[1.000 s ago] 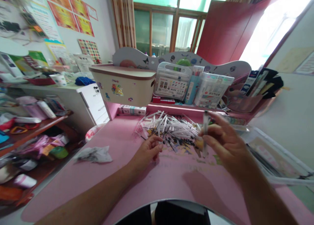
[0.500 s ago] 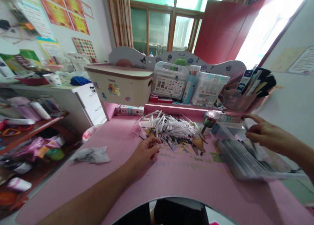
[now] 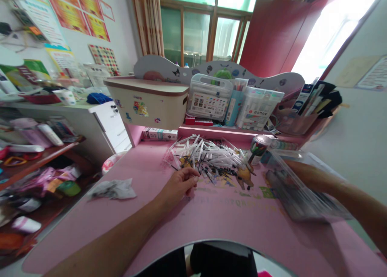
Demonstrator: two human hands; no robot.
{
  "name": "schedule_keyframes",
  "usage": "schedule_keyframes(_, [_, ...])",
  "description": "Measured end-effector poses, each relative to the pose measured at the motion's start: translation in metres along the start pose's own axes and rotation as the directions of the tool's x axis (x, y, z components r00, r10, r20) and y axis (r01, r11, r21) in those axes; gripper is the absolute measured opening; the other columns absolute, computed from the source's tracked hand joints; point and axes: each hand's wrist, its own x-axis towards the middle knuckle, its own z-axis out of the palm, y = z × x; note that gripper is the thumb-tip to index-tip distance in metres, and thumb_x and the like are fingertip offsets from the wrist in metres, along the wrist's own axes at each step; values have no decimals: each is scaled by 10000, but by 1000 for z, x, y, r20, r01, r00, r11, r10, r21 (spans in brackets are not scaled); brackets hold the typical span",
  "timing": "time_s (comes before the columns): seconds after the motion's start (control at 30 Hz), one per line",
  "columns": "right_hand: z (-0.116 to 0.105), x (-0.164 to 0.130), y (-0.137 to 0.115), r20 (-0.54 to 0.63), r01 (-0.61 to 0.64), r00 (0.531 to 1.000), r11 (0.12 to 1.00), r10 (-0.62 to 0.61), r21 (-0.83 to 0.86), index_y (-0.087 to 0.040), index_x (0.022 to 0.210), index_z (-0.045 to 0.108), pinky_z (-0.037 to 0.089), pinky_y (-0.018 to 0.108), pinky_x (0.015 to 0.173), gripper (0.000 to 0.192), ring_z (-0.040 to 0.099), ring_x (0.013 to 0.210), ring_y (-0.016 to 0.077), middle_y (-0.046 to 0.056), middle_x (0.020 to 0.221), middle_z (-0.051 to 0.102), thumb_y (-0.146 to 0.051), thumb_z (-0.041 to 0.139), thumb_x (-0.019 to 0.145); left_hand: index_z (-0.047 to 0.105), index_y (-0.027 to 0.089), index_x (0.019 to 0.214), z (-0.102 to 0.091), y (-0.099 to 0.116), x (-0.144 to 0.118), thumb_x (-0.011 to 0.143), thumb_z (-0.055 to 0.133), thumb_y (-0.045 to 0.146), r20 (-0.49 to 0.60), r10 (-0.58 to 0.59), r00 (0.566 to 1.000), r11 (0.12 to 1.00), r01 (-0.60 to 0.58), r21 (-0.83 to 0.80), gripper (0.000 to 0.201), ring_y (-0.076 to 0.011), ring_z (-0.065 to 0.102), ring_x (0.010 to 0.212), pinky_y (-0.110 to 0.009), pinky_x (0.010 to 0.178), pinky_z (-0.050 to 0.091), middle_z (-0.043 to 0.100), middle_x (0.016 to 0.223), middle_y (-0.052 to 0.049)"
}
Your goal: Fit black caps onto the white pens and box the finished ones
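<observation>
My left hand [image 3: 183, 182] rests on the pink desk with loosely curled fingers, thumb and index slightly apart, and nothing visible in them. Just beyond it lies a loose pile of thin white tubes [image 3: 211, 151], with black sticks [image 3: 222, 171] and small black caps along its near side. At the right, my right hand [image 3: 298, 171] reaches down into a clear plastic box [image 3: 282, 190]. Its fingers are blurred and hidden behind the box wall, so their grip does not show. Dark, slender pen-like pieces [image 3: 305, 204] fill the box, smeared by motion.
A can [image 3: 259, 147] stands between pile and box. Left on the desk is a crumpled white tissue [image 3: 113, 189]. Along the raised shelf stand a cream bin [image 3: 151, 108], a clear marker case [image 3: 208, 100], a marker pack [image 3: 256, 110] and a pink holder [image 3: 294, 122].
My right hand has moved left and down into the clear box; the slim pen-like stick it held above the box is out of sight. The box has shifted slightly. My left hand stays put.
</observation>
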Motion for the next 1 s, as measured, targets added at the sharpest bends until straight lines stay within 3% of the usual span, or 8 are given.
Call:
schedule_keyframes(0.1, [-4,2,3,278,-66,957,996,78,-54,-214,904,757,465,313,560,301,681,679,257,96,773,739,-272,747,608,637,162,849,1,0,-2,687,768,273,1,-18,1000,1000,18,-19,236,-33,414,402,-164,412,293,532,583,63])
schedule_keyframes(0.17, [-16,3,1,300,-138,937,979,179,-151,-200,1012,725,418,297,508,311,627,547,209,61,637,692,-295,654,724,632,163,841,2,-1,-2,688,766,263,5,-23,1000,999,23,-34,228,-26,400,392,-162,410,285,530,578,67])
schedule_keyframes(0.3, [-45,2,-35,29,-127,989,936,144,-328,-190,979,695,405,304,543,248,603,528,188,65,643,688,-318,611,785,627,162,834,4,-2,-2,681,772,267,18,-30,999,997,32,-72,236,-21,383,382,-161,399,253,524,568,69])
schedule_keyframes(0.4, [-45,-4,-85,-140,-106,988,943,64,-315,-227,1054,693,406,312,566,303,600,547,190,49,688,697,-383,584,818,628,160,826,5,-1,-3,665,786,277,18,-40,999,997,41,-72,254,-23,390,386,-159,399,247,518,560,69])
schedule_keyframes(0.5, [-10,-8,-127,48,51,998,977,-42,-209,-271,1081,694,426,300,605,280,632,625,193,35,785,726,-368,553,859,629,160,825,6,1,-3,656,789,291,15,-52,999,997,52,-52,267,-25,391,387,-160,397,257,520,561,70])
schedule_keyframes(0.67, [82,4,-143,427,184,903,939,-45,-289,-224,784,705,397,284,668,217,647,805,213,61,824,713,-145,518,861,626,160,816,4,2,-3,651,778,289,10,-37,999,998,37,-51,259,-27,384,387,-166,393,270,526,569,71])
schedule_keyframes(0.8, [130,13,-126,282,109,959,899,17,-424,-173,1023,697,411,282,761,276,623,967,222,120,1051,669,-80,477,885,635,163,833,3,-1,-2,671,776,283,-8,-45,999,997,44,-64,246,-25,389,403,-160,404,268,530,585,64])
schedule_keyframes(1.0, [148,11,-108,183,84,983,872,7,-482,-179,1024,670,407,298,806,229,586,1022,245,118,1086,619,-116,492,895,628,167,829,4,-2,-4,676,788,273,10,-71,997,993,71,-96,246,-22,384,405,-158,405,255,521,589,65])
